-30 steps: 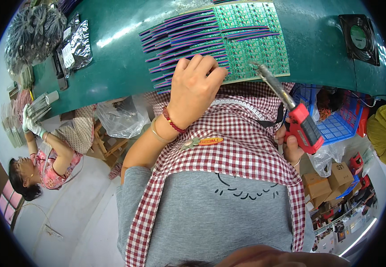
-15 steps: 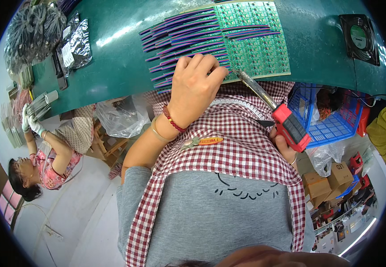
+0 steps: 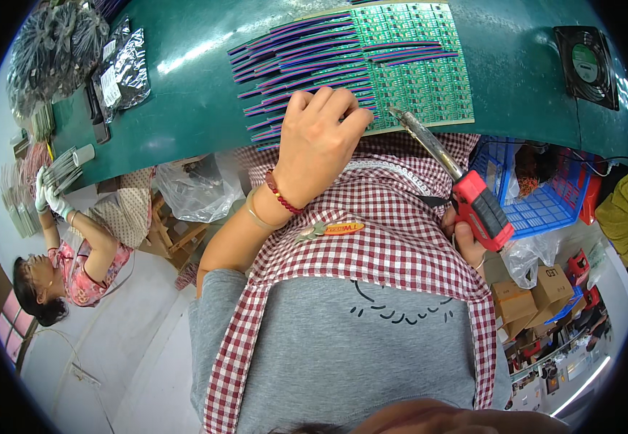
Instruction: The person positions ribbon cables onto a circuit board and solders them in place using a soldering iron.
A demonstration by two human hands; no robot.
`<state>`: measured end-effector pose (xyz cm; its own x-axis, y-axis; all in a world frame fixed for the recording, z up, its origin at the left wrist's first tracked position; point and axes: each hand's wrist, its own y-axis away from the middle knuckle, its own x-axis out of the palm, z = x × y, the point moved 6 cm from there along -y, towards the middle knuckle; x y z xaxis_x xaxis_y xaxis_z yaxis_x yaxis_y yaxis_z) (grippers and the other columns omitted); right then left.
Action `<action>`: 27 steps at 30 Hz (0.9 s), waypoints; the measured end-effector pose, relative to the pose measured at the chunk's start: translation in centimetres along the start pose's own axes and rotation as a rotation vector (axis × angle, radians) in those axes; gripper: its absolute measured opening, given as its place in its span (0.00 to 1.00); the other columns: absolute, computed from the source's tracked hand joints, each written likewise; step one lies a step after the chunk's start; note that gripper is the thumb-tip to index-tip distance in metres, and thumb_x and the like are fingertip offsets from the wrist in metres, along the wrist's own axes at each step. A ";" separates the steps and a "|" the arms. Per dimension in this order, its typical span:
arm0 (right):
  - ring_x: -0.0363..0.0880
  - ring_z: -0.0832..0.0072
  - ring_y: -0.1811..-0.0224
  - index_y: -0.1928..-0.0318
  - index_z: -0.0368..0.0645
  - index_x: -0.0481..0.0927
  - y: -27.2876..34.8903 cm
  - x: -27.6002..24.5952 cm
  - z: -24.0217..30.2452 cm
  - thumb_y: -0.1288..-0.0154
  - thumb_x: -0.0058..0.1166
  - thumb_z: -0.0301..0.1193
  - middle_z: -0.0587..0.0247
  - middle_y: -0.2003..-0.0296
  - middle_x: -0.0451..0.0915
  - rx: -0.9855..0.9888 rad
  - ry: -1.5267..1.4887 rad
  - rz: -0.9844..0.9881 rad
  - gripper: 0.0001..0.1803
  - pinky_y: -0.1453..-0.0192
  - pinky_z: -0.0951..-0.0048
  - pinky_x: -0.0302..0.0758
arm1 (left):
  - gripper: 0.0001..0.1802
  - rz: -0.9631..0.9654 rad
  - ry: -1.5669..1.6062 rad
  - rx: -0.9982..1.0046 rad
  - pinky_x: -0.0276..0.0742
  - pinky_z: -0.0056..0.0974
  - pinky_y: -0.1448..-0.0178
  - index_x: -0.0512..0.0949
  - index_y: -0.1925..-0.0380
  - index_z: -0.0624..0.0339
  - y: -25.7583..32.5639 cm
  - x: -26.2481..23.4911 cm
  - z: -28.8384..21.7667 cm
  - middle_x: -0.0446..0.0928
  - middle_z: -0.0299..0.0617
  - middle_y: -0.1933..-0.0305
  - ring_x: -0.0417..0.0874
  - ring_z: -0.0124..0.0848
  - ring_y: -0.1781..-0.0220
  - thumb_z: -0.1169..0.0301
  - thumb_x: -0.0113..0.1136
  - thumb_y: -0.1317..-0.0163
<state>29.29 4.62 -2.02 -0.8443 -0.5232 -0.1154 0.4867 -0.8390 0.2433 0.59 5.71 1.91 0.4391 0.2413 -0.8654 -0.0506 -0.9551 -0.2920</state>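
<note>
My left hand [image 3: 321, 137] is closed at the near left edge of a green circuit board panel [image 3: 422, 87], its fingertips pinched on a thin multicoloured wire strip mostly covered by the hand. Several purple, pink and dark wire strips [image 3: 299, 61] fan out leftward from the panel, and a few lie across its middle. A soldering iron [image 3: 480, 210] with a red and black handle is gripped in my right hand [image 3: 466, 239], which is partly hidden behind that handle. The iron's metal tip points over the panel's near edge, a little right of my left fingertips.
The green table [image 3: 184, 87] carries a black fan [image 3: 585, 65] at the right and bagged dark cables [image 3: 57, 58] at the far left. Blue crates [image 3: 538, 206] stand below the table's right side. A gloved co-worker [image 3: 75, 267] handles wires at the left.
The soldering iron has moved slightly right, its tip drawing away from my left fingertips. My left hand stays nearly in place.
</note>
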 end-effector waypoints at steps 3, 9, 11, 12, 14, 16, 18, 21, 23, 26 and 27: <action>0.79 0.73 0.71 0.62 0.34 0.81 0.1 0.1 -0.1 0.38 0.61 0.35 0.61 0.72 0.80 0.024 -0.034 0.008 0.14 0.65 0.73 0.75 | 0.07 -0.002 -0.003 -0.003 0.63 0.39 0.62 0.80 0.71 0.51 0.1 0.0 0.0 0.72 0.31 0.71 0.74 0.31 0.67 0.74 0.68 0.50; 0.74 0.76 0.75 0.54 0.31 0.77 0.2 0.1 -0.1 0.35 0.59 0.41 0.60 0.73 0.79 0.053 -0.194 -0.055 0.23 0.68 0.74 0.72 | 0.07 0.010 -0.036 -0.006 0.62 0.38 0.62 0.80 0.71 0.51 -0.2 -0.5 -0.3 0.73 0.31 0.70 0.74 0.30 0.67 0.73 0.68 0.50; 0.72 0.77 0.76 0.50 0.30 0.75 -0.1 -0.3 0.3 0.34 0.57 0.44 0.61 0.74 0.78 0.036 -0.261 -0.124 0.26 0.69 0.74 0.71 | 0.07 0.023 -0.050 -0.011 0.61 0.38 0.62 0.80 0.71 0.51 -0.5 -1.1 -0.6 0.73 0.30 0.70 0.74 0.30 0.67 0.72 0.68 0.50; 0.70 0.77 0.79 0.46 0.31 0.71 -0.4 -0.8 0.4 0.35 0.57 0.49 0.61 0.76 0.75 0.011 -0.245 -0.173 0.32 0.71 0.73 0.70 | 0.07 0.031 -0.060 -0.017 0.62 0.38 0.62 0.80 0.70 0.51 -0.7 -1.5 -0.6 0.73 0.30 0.69 0.74 0.30 0.67 0.71 0.68 0.49; 0.66 0.77 0.83 0.42 0.32 0.66 -1.0 -1.7 0.5 0.34 0.54 0.53 0.63 0.79 0.71 -0.054 -0.196 -0.254 0.37 0.74 0.72 0.69 | 0.06 0.037 -0.067 -0.020 0.62 0.38 0.62 0.80 0.70 0.51 -1.4 -1.6 -0.7 0.73 0.30 0.69 0.73 0.30 0.66 0.71 0.68 0.49; 0.66 0.78 0.83 0.42 0.32 0.66 -1.5 -2.1 0.9 0.32 0.53 0.52 0.63 0.79 0.70 -0.089 -0.212 -0.314 0.35 0.74 0.72 0.70 | 0.06 -0.025 -0.083 -0.009 0.66 0.40 0.61 0.80 0.70 0.52 -3.1 -1.2 -0.3 0.73 0.32 0.69 0.75 0.33 0.65 0.71 0.67 0.48; 0.65 0.78 0.83 0.43 0.32 0.66 -2.4 -2.5 2.1 0.29 0.48 0.50 0.62 0.79 0.70 -0.166 -0.227 -0.378 0.32 0.74 0.72 0.70 | 0.06 -0.072 -0.062 0.018 0.68 0.41 0.60 0.80 0.70 0.53 -5.7 0.2 -0.6 0.74 0.33 0.69 0.75 0.35 0.63 0.70 0.67 0.48; 0.68 0.78 0.82 0.42 0.30 0.67 -2.9 -3.1 3.0 0.31 0.52 0.50 0.61 0.77 0.71 -0.231 -0.297 -0.464 0.33 0.73 0.72 0.73 | 0.05 -0.101 -0.064 0.038 0.71 0.43 0.59 0.79 0.71 0.54 -9.1 3.7 -1.2 0.75 0.37 0.68 0.77 0.37 0.62 0.70 0.66 0.47; 0.68 0.78 0.82 0.43 0.31 0.67 -2.8 -3.3 3.0 0.29 0.50 0.48 0.61 0.77 0.71 -0.260 -0.302 -0.458 0.31 0.73 0.72 0.73 | 0.06 -0.086 -0.087 0.033 0.73 0.43 0.59 0.79 0.71 0.54 -9.7 5.0 -1.5 0.75 0.38 0.68 0.77 0.38 0.61 0.69 0.66 0.47; 0.68 0.78 0.82 0.43 0.30 0.67 -2.4 -3.5 3.0 0.29 0.49 0.47 0.61 0.77 0.71 -0.274 -0.296 -0.472 0.31 0.74 0.72 0.73 | 0.06 -0.067 -0.072 -0.001 0.73 0.44 0.57 0.76 0.71 0.58 -9.6 5.4 -1.6 0.75 0.41 0.68 0.77 0.41 0.61 0.70 0.64 0.45; 0.67 0.78 0.82 0.43 0.30 0.67 -2.4 -3.5 2.8 0.29 0.49 0.47 0.61 0.77 0.71 -0.253 -0.300 -0.490 0.30 0.73 0.72 0.73 | 0.06 -0.063 -0.068 0.005 0.73 0.44 0.57 0.76 0.71 0.58 -9.6 5.3 -1.6 0.75 0.41 0.68 0.77 0.41 0.61 0.70 0.64 0.45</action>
<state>30.42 8.86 0.52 -0.9912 -0.0347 0.1281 0.0338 -0.9994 -0.0091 4.78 15.86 0.80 0.3794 0.3125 -0.8708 -0.0289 -0.9368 -0.3487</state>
